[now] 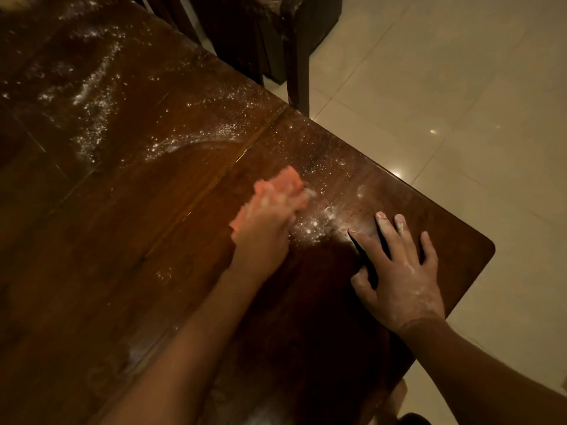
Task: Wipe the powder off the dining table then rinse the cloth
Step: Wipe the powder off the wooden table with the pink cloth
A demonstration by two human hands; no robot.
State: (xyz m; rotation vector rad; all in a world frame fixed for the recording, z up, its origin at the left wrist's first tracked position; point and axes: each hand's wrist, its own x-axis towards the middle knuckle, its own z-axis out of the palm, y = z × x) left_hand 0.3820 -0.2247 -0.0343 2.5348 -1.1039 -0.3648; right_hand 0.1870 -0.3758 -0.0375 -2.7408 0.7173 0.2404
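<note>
- Dark wooden desk point(129, 240) stood over pale floor tiles point(460, 102); a chair point(276, 41) sat at its far edge.
- Left hand point(264, 228) was closed around the pink cloth point(288, 182), pressing it on the desk; motion-blurred.
- Right hand point(399, 271) lay flat and spread, holding nothing, just right of that grip.
- Powder point(316, 225) remained between the grips and in streaks point(92, 96) well beyond; nearer wood looked cleared. Judged partly done; rinsing outstanding.
- Rounded corner point(487, 246) lay close right; open room lay leftward.

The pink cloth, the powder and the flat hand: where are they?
pink cloth point(287, 179), head view, far bunched end.
powder point(316, 227), head view, clump between the hands.
right hand point(402, 277), head view, back of hand.
</note>
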